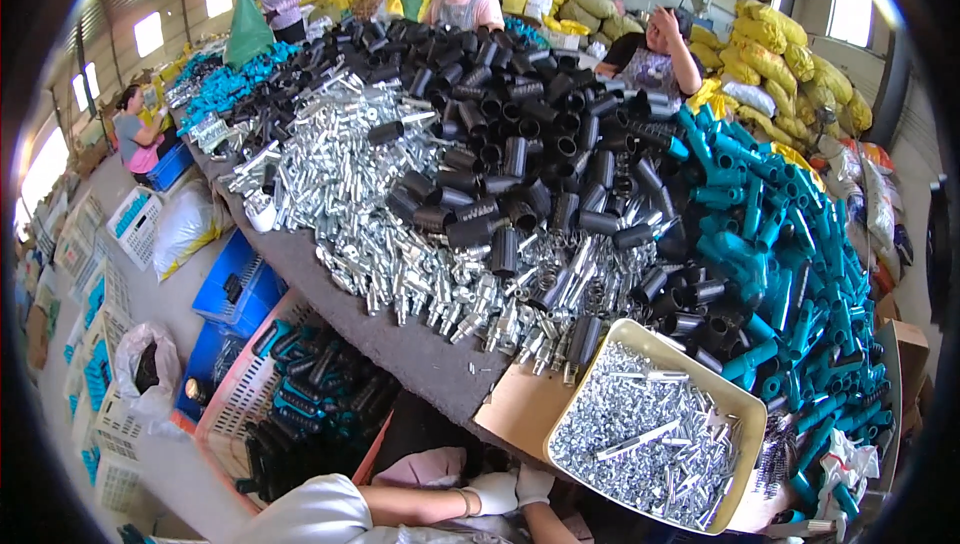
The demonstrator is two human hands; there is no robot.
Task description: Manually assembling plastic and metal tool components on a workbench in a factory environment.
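My left hand and my right hand, both in white gloves, are close together at the lower middle, by the table's near edge. Their fingers are hidden, so whatever they may hold cannot be made out. To their right stands a cream tray full of small silvery metal pieces. Beyond them, a piece of cardboard lies on the dark table. Large heaps cover the table: silvery metal fittings, black ribbed sleeves and teal tubes.
Left of my arms, an orange-red crate holds black and teal parts. Blue crates, white crates and a plastic bag stand on the floor. Several people are around the table; yellow sacks are stacked behind.
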